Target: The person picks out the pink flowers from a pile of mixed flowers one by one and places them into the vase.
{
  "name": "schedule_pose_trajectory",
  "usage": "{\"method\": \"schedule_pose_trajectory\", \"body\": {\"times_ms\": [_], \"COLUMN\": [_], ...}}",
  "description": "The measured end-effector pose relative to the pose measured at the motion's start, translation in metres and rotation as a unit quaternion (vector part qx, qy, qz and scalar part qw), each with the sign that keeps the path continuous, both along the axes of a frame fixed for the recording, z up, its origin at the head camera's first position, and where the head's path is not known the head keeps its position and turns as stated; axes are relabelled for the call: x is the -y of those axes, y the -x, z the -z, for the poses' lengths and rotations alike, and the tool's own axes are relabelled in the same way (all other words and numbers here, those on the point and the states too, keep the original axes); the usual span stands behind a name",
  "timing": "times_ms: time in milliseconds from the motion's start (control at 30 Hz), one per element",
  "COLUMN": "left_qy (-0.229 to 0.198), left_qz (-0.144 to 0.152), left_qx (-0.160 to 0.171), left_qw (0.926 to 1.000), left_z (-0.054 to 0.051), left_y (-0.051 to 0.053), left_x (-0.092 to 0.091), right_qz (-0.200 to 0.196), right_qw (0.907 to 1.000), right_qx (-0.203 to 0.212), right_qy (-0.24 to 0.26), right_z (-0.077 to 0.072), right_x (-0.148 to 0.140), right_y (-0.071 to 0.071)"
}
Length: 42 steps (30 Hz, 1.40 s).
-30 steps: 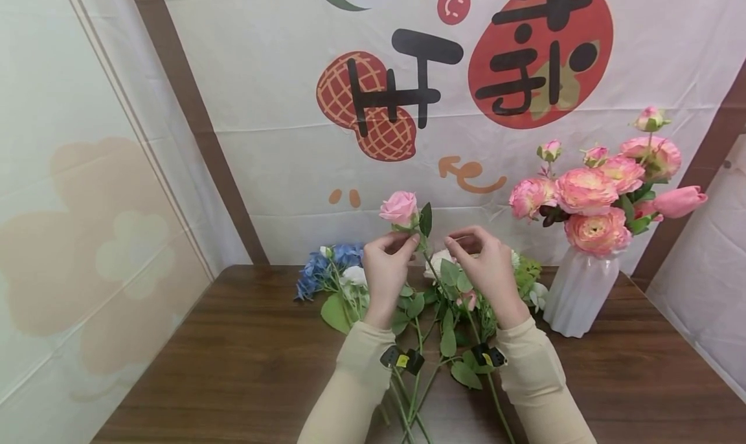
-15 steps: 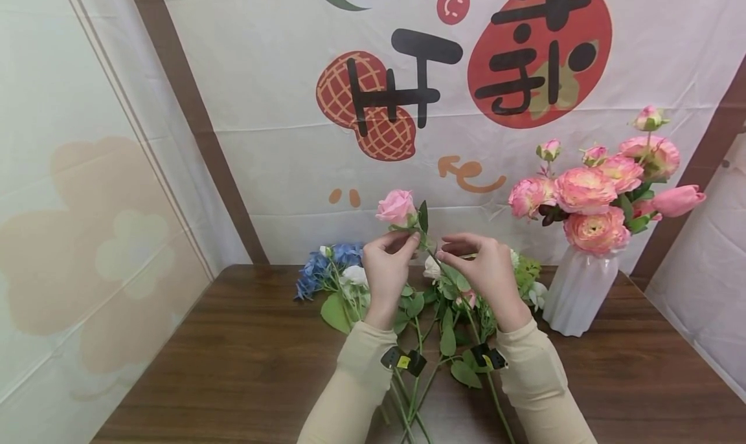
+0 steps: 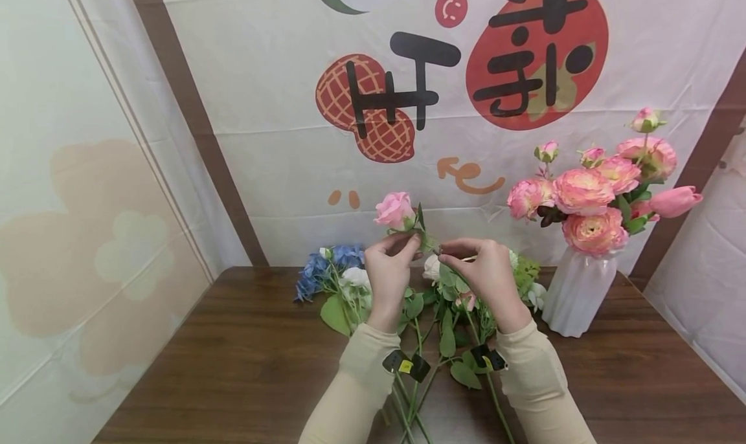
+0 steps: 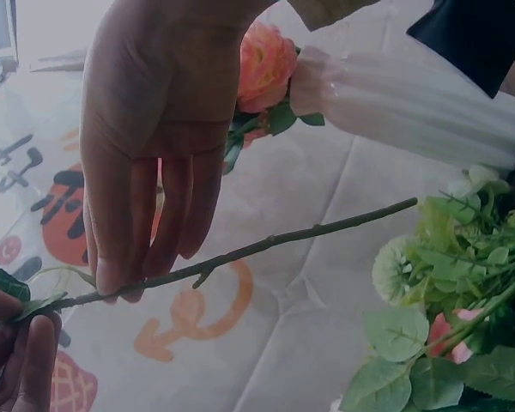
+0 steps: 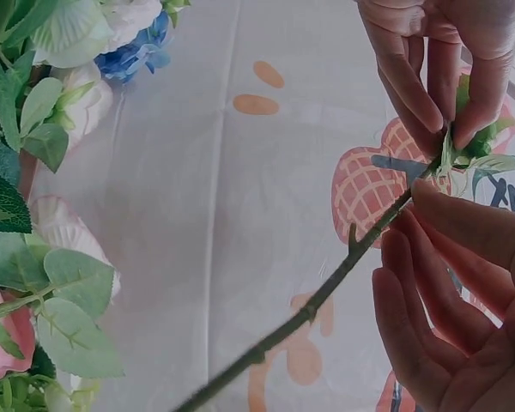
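Observation:
A pink rose [image 3: 394, 211] is held up over the table by my left hand [image 3: 389, 269], which pinches it just below the bloom between thumb and fingers. My right hand [image 3: 485, 270] pinches the rose's stem [image 4: 305, 233] with thumb and fingertips, a short way below the left hand. In the right wrist view the thumb and fingers of the right hand [image 5: 463, 292] meet at the stem close to the left hand [image 5: 446, 69]; small green leaves lie between the hands. The lower stem, with short stubs, extends free past the right hand.
A white vase [image 3: 579, 295] of pink flowers [image 3: 585, 191] stands at the table's back right. Blue flowers [image 3: 315, 274], white flowers and green leafy stems [image 3: 447, 334] lie on the brown table [image 3: 250, 366] beneath the hands. A printed cloth [image 3: 262, 172] hangs behind.
My right hand has moved left and closed its thumb and fingers on the stem, near my left hand. The rose has tilted slightly left; the left hand still holds it.

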<state>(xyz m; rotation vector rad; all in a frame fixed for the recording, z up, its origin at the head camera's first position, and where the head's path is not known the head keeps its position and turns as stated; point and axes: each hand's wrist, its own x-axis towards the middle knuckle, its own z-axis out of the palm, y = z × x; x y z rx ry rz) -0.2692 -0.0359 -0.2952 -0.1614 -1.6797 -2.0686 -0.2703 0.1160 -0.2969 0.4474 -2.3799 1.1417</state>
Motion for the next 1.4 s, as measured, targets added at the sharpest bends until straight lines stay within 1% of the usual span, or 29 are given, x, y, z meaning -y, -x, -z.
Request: {"method": "schedule_pose_trajectory", "body": {"times_ms": [100,167,333,500,600,667,833,1000,1067,1267,1400], "left_qy": [-0.019,-0.026,-0.039,-0.031,-0.023,-0.017,-0.003,0.051,0.072,0.115,0.138], "left_qz": [0.005,0.009,0.023,0.028,0.034,0.033,0.017,-0.014,-0.029,-0.068,-0.087], "left_qx": [0.002,0.002,-0.009,-0.012,-0.011,-0.013,-0.021,-0.012,-0.008,0.004,0.011], "left_qw": [0.9998,0.9996,0.9989,0.9991,0.9991,0.9992,0.9996,0.9985,0.9969,0.9911,0.9865], "left_z": [0.009,0.011,0.011,0.011,0.01,0.01,0.009,0.014,0.017,0.023,0.028], "left_y": [0.009,0.01,0.01,0.01,0.009,0.008,0.006,0.007,0.008,0.011,0.012], "left_x": [-0.001,-0.002,-0.004,-0.004,-0.002,0.0,0.006,0.015,0.02,0.04,0.053], "right_qz": [-0.003,-0.004,-0.006,-0.006,0.007,0.021,0.061,0.085,0.091,0.117,0.128], "right_qw": [1.0,1.0,1.0,1.0,1.0,0.9997,0.9965,0.9933,0.9922,0.9872,0.9848], "right_qx": [0.0,0.0,-0.001,0.003,-0.001,-0.013,-0.053,-0.07,-0.075,-0.094,-0.101], "right_qy": [-0.003,-0.005,-0.003,-0.001,0.004,0.008,0.021,0.035,0.041,0.054,0.059], "right_z": [0.0,0.0,-0.001,-0.002,-0.004,-0.007,-0.012,-0.015,-0.017,-0.024,-0.029], "right_x": [0.0,0.0,-0.002,-0.002,-0.003,-0.005,-0.017,-0.031,-0.037,-0.055,-0.067], "right_y": [0.0,0.0,0.0,0.001,0.001,0.001,0.0,-0.004,-0.005,-0.008,-0.012]}}
